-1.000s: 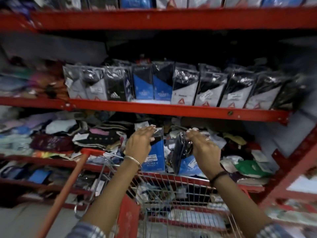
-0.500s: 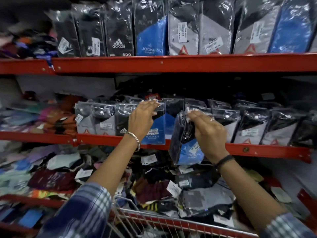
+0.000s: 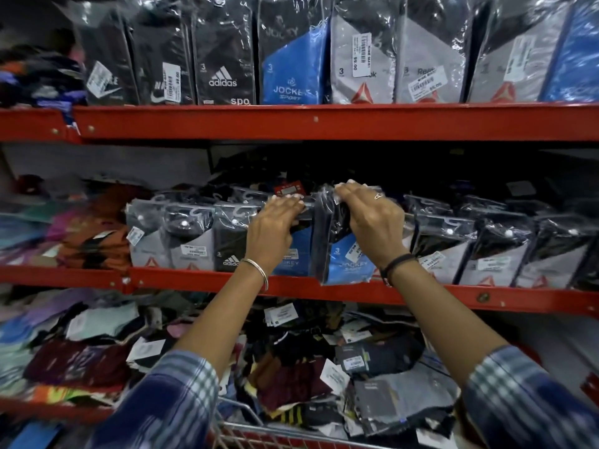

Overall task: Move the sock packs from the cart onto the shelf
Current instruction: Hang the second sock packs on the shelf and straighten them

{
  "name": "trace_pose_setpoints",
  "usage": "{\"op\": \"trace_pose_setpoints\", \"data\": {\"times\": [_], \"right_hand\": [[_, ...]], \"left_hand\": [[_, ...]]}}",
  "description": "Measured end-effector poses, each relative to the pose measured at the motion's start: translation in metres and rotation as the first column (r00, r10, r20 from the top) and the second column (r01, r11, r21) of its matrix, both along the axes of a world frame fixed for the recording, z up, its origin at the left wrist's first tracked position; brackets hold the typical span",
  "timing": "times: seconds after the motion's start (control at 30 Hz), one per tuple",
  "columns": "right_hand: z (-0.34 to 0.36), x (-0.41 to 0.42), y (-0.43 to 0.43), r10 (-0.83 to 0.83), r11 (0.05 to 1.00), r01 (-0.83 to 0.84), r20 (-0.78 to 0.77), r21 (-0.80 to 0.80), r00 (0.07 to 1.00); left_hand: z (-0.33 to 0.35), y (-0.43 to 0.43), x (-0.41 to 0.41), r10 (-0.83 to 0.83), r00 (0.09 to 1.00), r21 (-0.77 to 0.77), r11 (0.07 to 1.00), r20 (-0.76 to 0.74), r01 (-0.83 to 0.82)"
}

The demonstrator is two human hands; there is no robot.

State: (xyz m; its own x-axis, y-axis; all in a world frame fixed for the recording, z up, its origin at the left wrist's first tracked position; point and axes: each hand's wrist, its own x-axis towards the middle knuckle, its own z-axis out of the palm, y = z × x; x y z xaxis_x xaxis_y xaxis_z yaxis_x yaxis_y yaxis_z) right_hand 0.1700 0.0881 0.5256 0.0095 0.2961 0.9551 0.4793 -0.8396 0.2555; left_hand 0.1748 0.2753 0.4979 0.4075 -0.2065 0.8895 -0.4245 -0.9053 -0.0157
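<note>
Your hands have risen to the middle red metal shelf [image 3: 324, 291]; your right hand [image 3: 372, 218] grips a glossy blue-black "JOCKEY SPORT" sock pack [image 3: 343, 254], and your left hand [image 3: 272, 231] pinches another pack's [image 3: 296, 254] top.

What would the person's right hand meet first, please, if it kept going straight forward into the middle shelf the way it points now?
Probably the dark packs piled at the back; the right hand, gripping the blue Jockey pack, points into the row's gap. Depth is unclear.

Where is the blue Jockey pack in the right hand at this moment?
In the head view, centre frame: the blue Jockey pack stands at the middle shelf's front edge, gripped at its top by the right hand, beside another Jockey pack under the left hand.
</note>
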Motion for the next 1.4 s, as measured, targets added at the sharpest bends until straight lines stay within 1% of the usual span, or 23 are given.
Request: {"op": "trace_pose_setpoints", "data": {"times": [0.1, 0.2, 0.3, 0.33, 0.37, 0.43, 0.47, 0.5, 0.53, 0.63, 0.77, 0.87, 0.97, 1.0, 1.07, 1.2, 1.3, 1.4], "right_hand": [[-0.005, 0.017, 0.003, -0.006, 1.000, 0.006, -0.013, -0.001, 1.000], [-0.009, 0.030, 0.008, -0.020, 1.000, 0.019, -0.041, -0.025, 0.999], [-0.011, 0.035, 0.014, -0.016, 0.999, 0.014, -0.055, -0.035, 0.998], [-0.012, 0.037, 0.014, -0.014, 0.999, 0.012, -0.059, -0.034, 0.998], [-0.014, 0.038, 0.015, -0.010, 0.999, 0.008, -0.063, -0.031, 0.998], [-0.017, 0.041, 0.015, 0.000, 0.999, -0.002, -0.066, -0.033, 0.998], [-0.018, 0.042, 0.015, -0.005, 0.999, 0.003, -0.065, -0.038, 0.998], [-0.018, 0.043, 0.013, -0.012, 0.999, 0.008, -0.070, -0.049, 0.997], [-0.018, 0.043, 0.011, -0.010, 0.998, 0.004, -0.087, -0.064, 0.996], [-0.016, 0.043, 0.004, 0.030, 0.994, -0.050, -0.210, -0.093, 0.977], [-0.022, 0.042, 0.001, 0.041, 0.992, -0.078, -0.333, -0.099, 0.942], [-0.034, 0.038, -0.001, 0.014, 0.991, -0.060, -0.351, -0.120, 0.936], [-0.064, 0.028, -0.001, -0.011, 0.989, -0.035, -0.301, -0.146, 0.953], [-0.077, 0.024, 0.000, -0.004, 0.988, -0.043, -0.302, -0.149, 0.953], [-0.102, 0.019, 0.001, -0.015, 0.986, -0.044, -0.350, -0.161, 0.937], [-0.122, 0.020, -0.002, -0.097, 0.982, 0.013, -0.446, -0.189, 0.890], [-0.130, 0.018, -0.007, -0.103, 0.979, 0.006, -0.462, -0.205, 0.881], [-0.133, 0.009, -0.013, -0.047, 0.981, -0.038, -0.427, -0.190, 0.903]], "left_hand": [[-0.014, 0.007, 0.005, 0.015, 0.998, 0.021, 1.000, -0.061, -0.013], [-0.022, 0.009, 0.008, 0.010, 0.995, 0.005, 1.000, -0.101, -0.009], [-0.028, 0.002, -0.002, 0.000, 0.994, -0.044, 0.999, -0.108, -0.005], [-0.033, -0.003, -0.008, -0.027, 0.995, -0.032, 0.999, -0.096, 0.024], [-0.041, -0.008, -0.013, -0.072, 0.994, 0.031, 0.997, -0.078, 0.075], [-0.063, -0.020, -0.019, -0.137, 0.989, 0.260, 0.954, -0.061, 0.148], [-0.076, -0.025, -0.018, -0.122, 0.990, 0.359, 0.923, -0.070, 0.139], [-0.086, -0.027, -0.017, -0.081, 0.993, 0.413, 0.904, -0.087, 0.110], [-0.095, -0.028, -0.014, -0.023, 0.994, 0.432, 0.899, -0.108, 0.068], [-0.108, -0.027, -0.008, 0.137, 0.975, 0.436, 0.899, -0.178, -0.047], [-0.109, -0.027, -0.004, 0.243, 0.936, 0.429, 0.896, -0.255, -0.116], [-0.109, -0.031, -0.006, 0.289, 0.918, 0.421, 0.893, -0.271, -0.158], [-0.110, -0.035, -0.009, 0.326, 0.893, 0.403, 0.896, -0.310, -0.187], [-0.110, -0.035, -0.010, 0.334, 0.882, 0.394, 0.899, -0.332, -0.192], [-0.108, -0.037, -0.010, 0.347, 0.862, 0.386, 0.901, -0.369, -0.198], [-0.109, -0.040, -0.007, 0.344, 0.848, 0.421, 0.893, -0.403, -0.163], [-0.115, -0.041, -0.015, 0.287, 0.873, 0.409, 0.906, -0.395, -0.113], [-0.123, -0.034, -0.024, 0.218, 0.930, 0.397, 0.914, -0.296, -0.088]]}}
